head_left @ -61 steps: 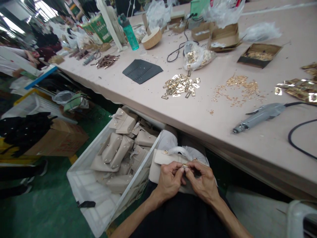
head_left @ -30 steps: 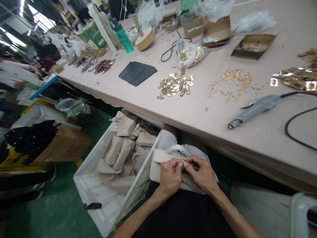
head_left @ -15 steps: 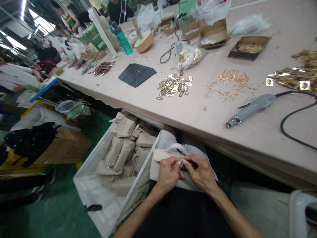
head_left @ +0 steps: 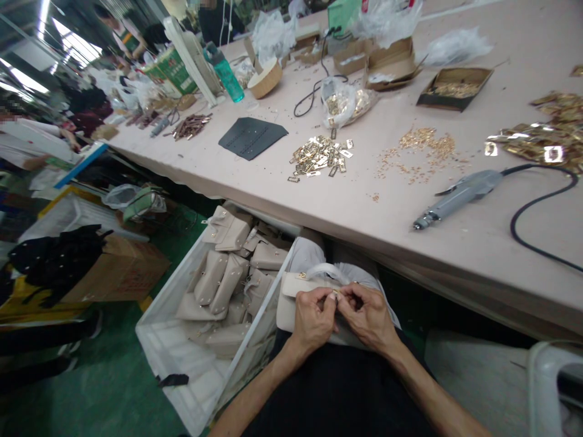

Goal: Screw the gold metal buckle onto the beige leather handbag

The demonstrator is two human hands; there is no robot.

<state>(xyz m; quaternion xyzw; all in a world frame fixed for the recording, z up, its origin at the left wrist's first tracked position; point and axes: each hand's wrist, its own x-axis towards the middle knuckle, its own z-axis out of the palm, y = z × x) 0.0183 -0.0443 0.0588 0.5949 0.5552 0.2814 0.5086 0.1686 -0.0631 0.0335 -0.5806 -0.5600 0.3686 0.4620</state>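
A beige handbag (head_left: 288, 309) with a pale curved handle (head_left: 325, 269) lies across my lap. Over its front flap my left hand (head_left: 315, 314) and my right hand (head_left: 364, 312) meet, fingertips pinched together. Between them is a small gold metal piece (head_left: 336, 292), mostly covered by the fingers. Both hands are closed on it at the bag's edge. On the table in front are a pile of gold rectangular metal plates (head_left: 319, 156) and a scatter of tiny gold parts (head_left: 426, 142). A grey electric screwdriver (head_left: 458, 197) lies to their right.
To my left stands a white bin (head_left: 164, 358) full of beige bags. The table edge (head_left: 364, 233) runs just beyond my knees. Further back are cardboard boxes (head_left: 392, 60), a teal bottle (head_left: 226, 74) and a black sheet (head_left: 252, 138). People work at the far left.
The fingers of both hands have drawn closer together over the gold piece, which is now more hidden. The view has shifted slightly; the bag remains on my lap.
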